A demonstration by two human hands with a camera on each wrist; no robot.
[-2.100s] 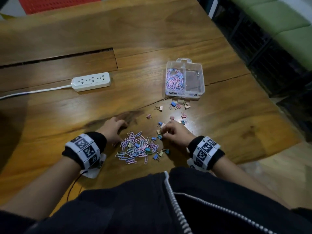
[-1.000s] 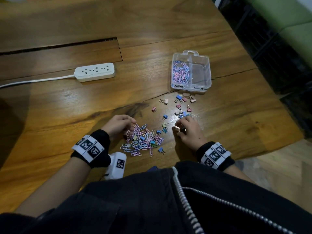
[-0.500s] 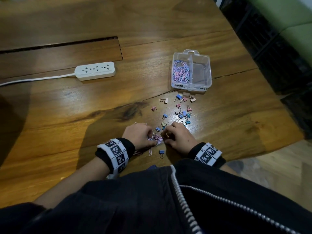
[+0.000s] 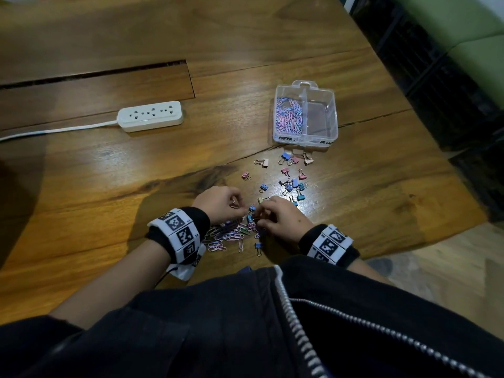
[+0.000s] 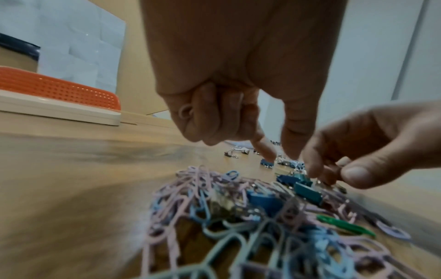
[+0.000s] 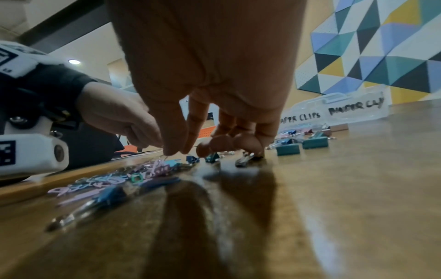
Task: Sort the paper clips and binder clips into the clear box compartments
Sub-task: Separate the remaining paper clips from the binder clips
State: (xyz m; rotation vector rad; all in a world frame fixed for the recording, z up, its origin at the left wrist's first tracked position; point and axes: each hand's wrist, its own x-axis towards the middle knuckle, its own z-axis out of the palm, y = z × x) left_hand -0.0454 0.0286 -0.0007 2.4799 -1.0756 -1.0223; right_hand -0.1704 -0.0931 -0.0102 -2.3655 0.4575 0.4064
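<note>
The wooden tabletop (image 4: pixel 114 170) carries the clear box (image 4: pixel 331 115) toward its right edge, paper clips filling its left compartment. Binder clips (image 4: pixel 293 184) lie scattered between box and near edge. My left hand (image 4: pixel 221 204) clutches a pink paper clip (image 5: pixel 185 111); my right hand (image 4: pixel 281 218) pinches into the mixed pile (image 4: pixel 234 236), what exactly I cannot tell.

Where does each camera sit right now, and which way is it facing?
Head: above, looking down at the table, clear box and clip pile; both hands, wristbands and a dark jacket show.
Left wrist: low over the pile, looking along the left hand, which holds a pink paper clip.
Right wrist: near the tabletop, looking past the right hand toward the box labels.
Shared: each wrist view shows the other hand.
</note>
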